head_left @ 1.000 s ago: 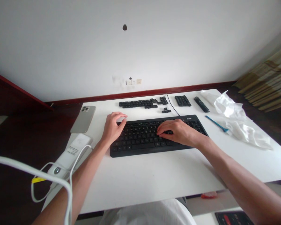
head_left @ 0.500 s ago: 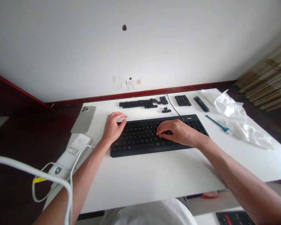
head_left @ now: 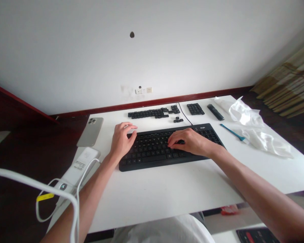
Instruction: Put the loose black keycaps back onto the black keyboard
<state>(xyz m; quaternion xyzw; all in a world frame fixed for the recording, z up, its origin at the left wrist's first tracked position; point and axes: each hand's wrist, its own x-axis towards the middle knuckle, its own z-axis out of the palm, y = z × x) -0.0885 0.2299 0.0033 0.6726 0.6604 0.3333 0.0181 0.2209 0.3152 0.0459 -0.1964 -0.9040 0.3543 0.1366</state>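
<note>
A black keyboard [head_left: 152, 157] lies on the white table, its cable running off toward the back. My left hand [head_left: 123, 140] is at the keyboard's left end, thumb and fingers apart with nothing between them. Over the right-middle keys is my right hand [head_left: 184, 140], its fingers bent together and fingertips down at the keys; whether they hold a keycap is hidden. Behind the keyboard lie a long group of loose black keycaps [head_left: 147, 113], a small group [head_left: 177, 120] and a block of keycaps [head_left: 195, 109].
To the left are a phone [head_left: 90, 131] and a white power bank [head_left: 78, 165] with a white cable [head_left: 35, 184]. On the right lie a black bundle [head_left: 215, 112], a blue tool [head_left: 231, 132] and crumpled white plastic [head_left: 266, 141]. A wall stands behind the table.
The view has shifted slightly. Both hands hold nearly the same places over the keyboard; the objects on the table have not moved.
</note>
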